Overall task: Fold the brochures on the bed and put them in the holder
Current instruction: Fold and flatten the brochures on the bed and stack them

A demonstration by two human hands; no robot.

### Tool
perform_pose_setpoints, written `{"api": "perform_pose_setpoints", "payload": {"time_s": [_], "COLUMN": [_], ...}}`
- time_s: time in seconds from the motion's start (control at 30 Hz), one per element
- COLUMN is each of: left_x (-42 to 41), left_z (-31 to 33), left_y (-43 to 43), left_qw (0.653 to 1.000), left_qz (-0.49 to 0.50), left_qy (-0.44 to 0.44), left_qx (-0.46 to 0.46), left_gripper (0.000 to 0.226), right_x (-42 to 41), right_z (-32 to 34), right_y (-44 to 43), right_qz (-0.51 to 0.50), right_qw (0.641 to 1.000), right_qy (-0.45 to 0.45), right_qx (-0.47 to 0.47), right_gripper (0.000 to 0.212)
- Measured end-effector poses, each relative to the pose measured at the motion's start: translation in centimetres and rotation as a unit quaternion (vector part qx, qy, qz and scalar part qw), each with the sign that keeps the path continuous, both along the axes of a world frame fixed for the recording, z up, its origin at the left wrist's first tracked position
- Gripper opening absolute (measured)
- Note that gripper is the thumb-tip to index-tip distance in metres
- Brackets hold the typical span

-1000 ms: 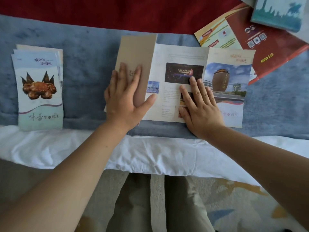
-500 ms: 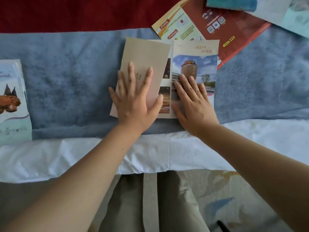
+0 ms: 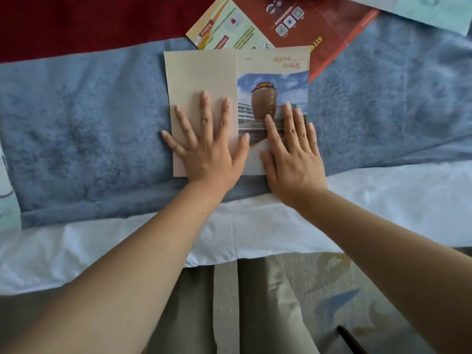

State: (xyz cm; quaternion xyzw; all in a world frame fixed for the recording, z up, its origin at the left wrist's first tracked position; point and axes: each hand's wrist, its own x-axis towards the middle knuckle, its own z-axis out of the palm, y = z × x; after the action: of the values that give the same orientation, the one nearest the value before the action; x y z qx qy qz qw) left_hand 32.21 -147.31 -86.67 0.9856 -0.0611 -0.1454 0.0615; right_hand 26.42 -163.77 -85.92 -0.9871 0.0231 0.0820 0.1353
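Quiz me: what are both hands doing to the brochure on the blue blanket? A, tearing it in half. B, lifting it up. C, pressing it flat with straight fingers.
C: the left hand lies spread on the plain beige panel of the brochure and the right hand on its picture panel, fingers straight, paper flat on the blanket.

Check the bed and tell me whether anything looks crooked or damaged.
The red leaflet lies slanted, partly under the brochure that the left hand and right hand press flat. The brochure's fold looks even; nothing looks torn.
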Motion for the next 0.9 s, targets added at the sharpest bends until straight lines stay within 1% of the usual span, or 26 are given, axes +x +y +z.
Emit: {"api": "perform_pose_setpoints", "payload": {"time_s": [0.1, 0.2, 0.3, 0.43, 0.53, 0.63, 0.73, 0.8, 0.9], "left_x": [0.1, 0.2, 0.4, 1.0, 1.3, 1.8, 2.2, 2.3, 2.0], "left_z": [0.1, 0.4, 0.7, 1.6, 2.8, 4.4, 6.2, 7.4, 9.2], "left_y": [0.2, 0.4, 0.6, 1.2, 2.0, 3.5, 5.9, 7.6, 10.0], "left_qw": [1.0, 1.0, 0.999, 0.996, 0.989, 0.967, 0.938, 0.933, 0.922], "left_qz": [-0.001, 0.025, 0.035, 0.033, 0.045, 0.08, 0.106, 0.104, 0.114], "left_qy": [0.005, 0.008, 0.028, 0.049, 0.069, 0.088, 0.076, 0.059, 0.021], "left_qx": [-0.009, -0.016, -0.028, -0.072, -0.123, -0.227, -0.32, -0.34, -0.368], "left_gripper": [0.086, 0.098, 0.106, 0.108, 0.108, 0.101, 0.081, 0.068, 0.058], "right_x": [0.5, 1.2, 1.7, 2.2, 2.8, 3.6, 4.4, 4.8, 5.0], "right_z": [0.0, 0.2, 0.2, 0.2, 0.9, 1.9, 2.8, 3.3, 3.8], "right_y": [0.9, 2.0, 3.0, 4.4, 5.6, 7.7, 10.7, 12.8, 15.6], "right_qz": [-0.053, -0.096, -0.11, -0.129, -0.1, -0.034, 0.002, -0.002, 0.003], "right_qw": [0.998, 0.994, 0.993, 0.99, 0.99, 0.99, 0.988, 0.987, 0.985], "right_qy": [0.027, 0.044, 0.043, 0.056, 0.074, 0.096, 0.108, 0.097, 0.08], "right_qx": [0.013, 0.004, 0.016, 0.032, 0.064, 0.103, 0.112, 0.129, 0.155], "right_gripper": [0.065, 0.067, 0.067, 0.065, 0.064, 0.062, 0.061, 0.06, 0.059]}}
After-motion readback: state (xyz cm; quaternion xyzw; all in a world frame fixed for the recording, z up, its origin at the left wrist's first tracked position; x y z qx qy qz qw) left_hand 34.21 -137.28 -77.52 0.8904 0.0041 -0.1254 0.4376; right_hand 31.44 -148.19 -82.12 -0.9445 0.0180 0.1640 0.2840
